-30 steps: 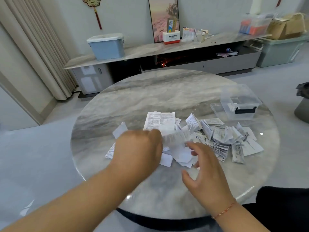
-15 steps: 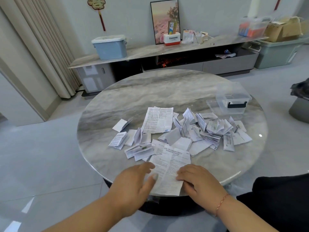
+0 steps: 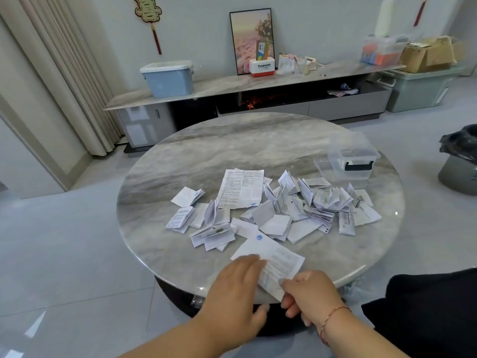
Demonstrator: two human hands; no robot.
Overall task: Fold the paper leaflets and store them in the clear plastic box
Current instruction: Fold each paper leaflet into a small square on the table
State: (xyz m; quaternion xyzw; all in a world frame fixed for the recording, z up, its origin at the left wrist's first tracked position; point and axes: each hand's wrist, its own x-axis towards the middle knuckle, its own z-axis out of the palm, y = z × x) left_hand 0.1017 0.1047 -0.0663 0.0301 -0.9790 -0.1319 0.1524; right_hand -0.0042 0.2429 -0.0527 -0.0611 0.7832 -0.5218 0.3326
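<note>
The leaflet point(image 3: 273, 257) lies at the near tabletop point(image 3: 180, 156) rim, well short of the box point(image 3: 353, 161). Left hand point(image 3: 233, 288) presses it flat, fingers straight; right hand point(image 3: 311, 293) pinches its near corner. It overhangs the rim — the crease could skew, or the sheet slip floorward.

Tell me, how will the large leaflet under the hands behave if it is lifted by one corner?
The leaflet looks thin and creased, so it will probably droop. It seems very light. On the polished table it may slide easily.
</note>
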